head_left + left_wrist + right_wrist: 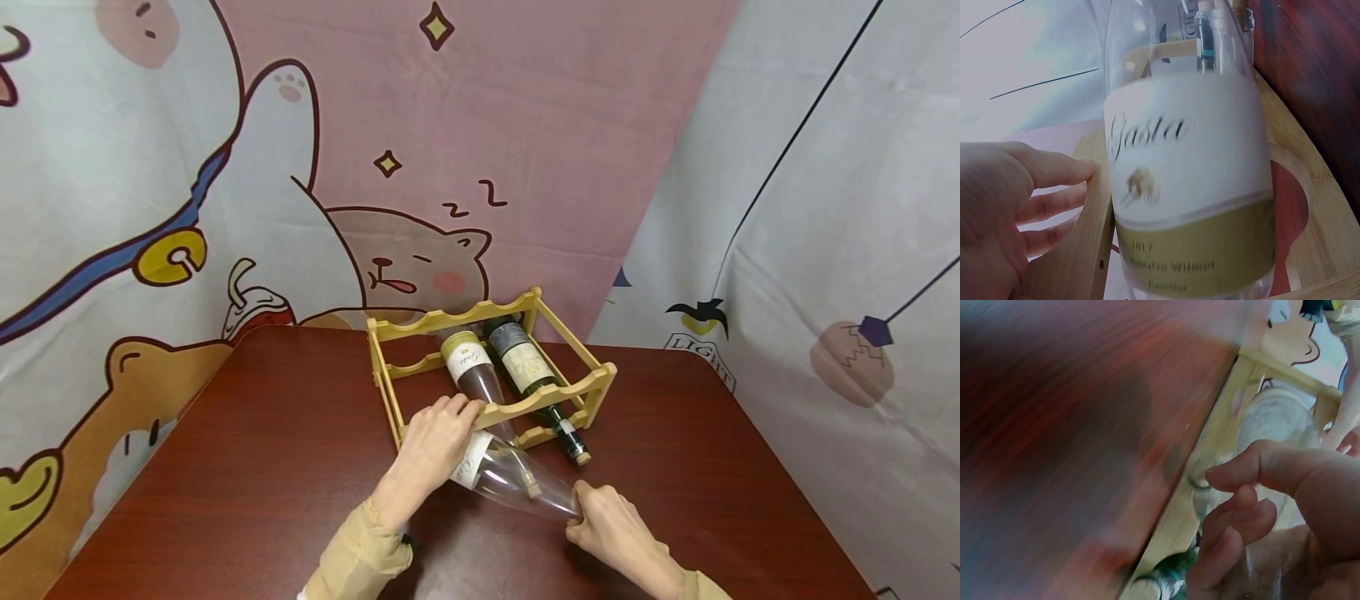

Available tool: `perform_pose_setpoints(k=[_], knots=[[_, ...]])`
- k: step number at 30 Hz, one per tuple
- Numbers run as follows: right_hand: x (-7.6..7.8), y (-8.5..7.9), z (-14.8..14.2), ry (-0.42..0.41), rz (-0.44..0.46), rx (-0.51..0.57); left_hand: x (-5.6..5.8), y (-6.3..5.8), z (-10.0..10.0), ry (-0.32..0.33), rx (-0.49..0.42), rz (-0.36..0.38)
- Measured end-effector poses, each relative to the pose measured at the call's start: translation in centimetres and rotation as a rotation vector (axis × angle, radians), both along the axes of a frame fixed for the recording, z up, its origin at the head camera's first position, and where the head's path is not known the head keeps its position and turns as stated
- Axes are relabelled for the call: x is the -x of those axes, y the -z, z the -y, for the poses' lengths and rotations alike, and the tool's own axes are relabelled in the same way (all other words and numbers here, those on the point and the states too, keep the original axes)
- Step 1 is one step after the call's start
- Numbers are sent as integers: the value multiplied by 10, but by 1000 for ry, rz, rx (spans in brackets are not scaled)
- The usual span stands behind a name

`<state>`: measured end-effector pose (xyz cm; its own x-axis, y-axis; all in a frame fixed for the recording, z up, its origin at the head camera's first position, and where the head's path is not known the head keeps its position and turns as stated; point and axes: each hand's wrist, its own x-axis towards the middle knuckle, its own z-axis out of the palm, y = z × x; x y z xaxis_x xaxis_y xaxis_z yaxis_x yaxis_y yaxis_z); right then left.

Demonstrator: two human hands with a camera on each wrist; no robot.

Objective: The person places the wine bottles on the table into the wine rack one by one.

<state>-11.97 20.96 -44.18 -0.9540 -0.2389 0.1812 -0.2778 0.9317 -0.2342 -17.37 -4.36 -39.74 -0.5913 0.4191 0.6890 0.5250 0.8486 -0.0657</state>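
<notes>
On the table stands a wooden wine rack (577,388). My left hand (438,437) grips its front top rail, with fingertips against the wood in the left wrist view. My right hand (611,525) holds a clear wine bottle (517,479) by its neck. That bottle slants in front of the rack, its white and olive label (1191,150) facing the left wrist camera and its base end partly hidden behind my left hand. Inside the rack lie another clear bottle (480,379) with a yellow and white label and a dark green bottle (528,358), both neck forward.
The reddish-brown table (285,433) extends to both sides of the rack. A cartoon-printed cloth (562,150) hangs close behind. A small dark green object (407,542) shows beside my left sleeve (360,546).
</notes>
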Motion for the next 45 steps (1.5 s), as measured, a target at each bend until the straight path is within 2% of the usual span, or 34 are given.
perform_pose_setpoints(k=[13, 20, 27, 36, 45], knots=[[0, 3, 27, -52, 114, 154, 0, 2, -1, -10, -2, -12], [-1, 4, 44, -112, 145, 248, 0, 2, -1, -15, 3, -4], [1, 5, 59, -120, 155, 324, 0, 2, 0, -11, 4, -5], [7, 6, 77, -111, 163, 367, -1, 2, 1, -1, -5, 4], [10, 9, 90, -86, 167, 339, -1, 2, 0, -4, -3, -9]])
